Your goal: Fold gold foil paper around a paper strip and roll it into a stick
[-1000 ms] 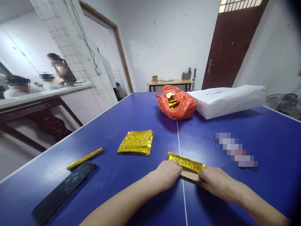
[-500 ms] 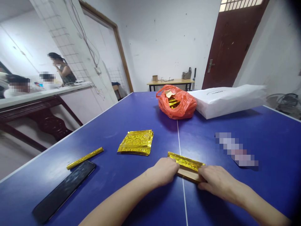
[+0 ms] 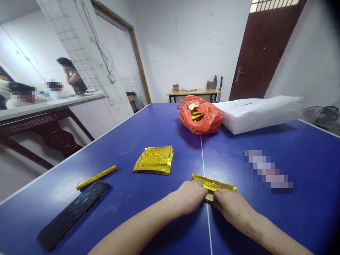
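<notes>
A sheet of gold foil paper (image 3: 212,183), partly folded over with its pale backing showing, lies on the blue table under both hands. My left hand (image 3: 193,194) has its fingers curled on the left part of the sheet. My right hand (image 3: 230,203) grips the near edge close beside it, fingers bent over the paper. The fingertips of both are partly hidden. Left of the hands rests a flat stack of embossed gold foil paper (image 3: 154,160). Farther left lies a thin gold roll (image 3: 97,177) beside a black phone (image 3: 73,214).
A red plastic bag (image 3: 200,117) with gold paper inside stands at the far side of the blue table (image 3: 127,134). Behind it on the right is a white bag (image 3: 260,113). A blurred-out flat item (image 3: 268,171) lies to the right. Several people sit or stand beyond the left counter.
My right hand has slid left along the paper, closer to my left hand. My left hand has shifted slightly right. Less of the pale backing shows.
</notes>
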Available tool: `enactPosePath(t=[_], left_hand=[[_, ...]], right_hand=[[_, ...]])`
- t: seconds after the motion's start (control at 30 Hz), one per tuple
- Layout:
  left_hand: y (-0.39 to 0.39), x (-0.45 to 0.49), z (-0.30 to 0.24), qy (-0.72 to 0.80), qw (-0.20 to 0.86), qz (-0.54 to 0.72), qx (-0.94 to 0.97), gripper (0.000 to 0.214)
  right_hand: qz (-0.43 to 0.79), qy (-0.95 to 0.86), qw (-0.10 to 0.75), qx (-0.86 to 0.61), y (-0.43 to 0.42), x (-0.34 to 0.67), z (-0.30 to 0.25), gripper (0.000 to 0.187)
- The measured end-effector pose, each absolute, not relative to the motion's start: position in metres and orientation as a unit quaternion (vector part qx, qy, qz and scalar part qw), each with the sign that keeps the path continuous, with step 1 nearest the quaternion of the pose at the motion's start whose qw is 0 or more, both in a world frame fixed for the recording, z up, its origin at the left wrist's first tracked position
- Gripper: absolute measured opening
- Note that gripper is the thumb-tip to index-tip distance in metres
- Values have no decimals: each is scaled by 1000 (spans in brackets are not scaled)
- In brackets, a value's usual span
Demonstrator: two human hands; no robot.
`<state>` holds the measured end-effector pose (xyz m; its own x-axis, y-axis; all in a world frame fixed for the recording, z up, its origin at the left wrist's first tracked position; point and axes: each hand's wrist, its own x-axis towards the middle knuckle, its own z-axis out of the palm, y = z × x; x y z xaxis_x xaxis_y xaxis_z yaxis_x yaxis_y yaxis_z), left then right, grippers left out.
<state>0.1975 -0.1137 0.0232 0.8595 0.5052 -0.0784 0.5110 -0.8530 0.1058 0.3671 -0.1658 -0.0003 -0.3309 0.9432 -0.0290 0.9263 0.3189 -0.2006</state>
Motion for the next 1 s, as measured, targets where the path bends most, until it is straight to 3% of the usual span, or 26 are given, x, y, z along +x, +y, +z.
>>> enactPosePath(t=[0.3, 0.67, 0.87, 1.0], left_hand=[[-113, 196, 32, 280, 74, -61, 955, 21], [-106, 178, 56, 360, 28, -135, 923, 12], [-130, 205, 38, 305, 34, 37, 951, 17], [-140, 225, 8, 280, 46, 58, 957, 16]], right_hand=[[131, -809, 6, -573, -168, 386, 14, 19], [132, -812, 11, -568, -168, 388, 14, 18], [113, -819, 7, -563, -168, 388, 10, 17], [98, -823, 0, -560, -169, 383, 17, 22]])
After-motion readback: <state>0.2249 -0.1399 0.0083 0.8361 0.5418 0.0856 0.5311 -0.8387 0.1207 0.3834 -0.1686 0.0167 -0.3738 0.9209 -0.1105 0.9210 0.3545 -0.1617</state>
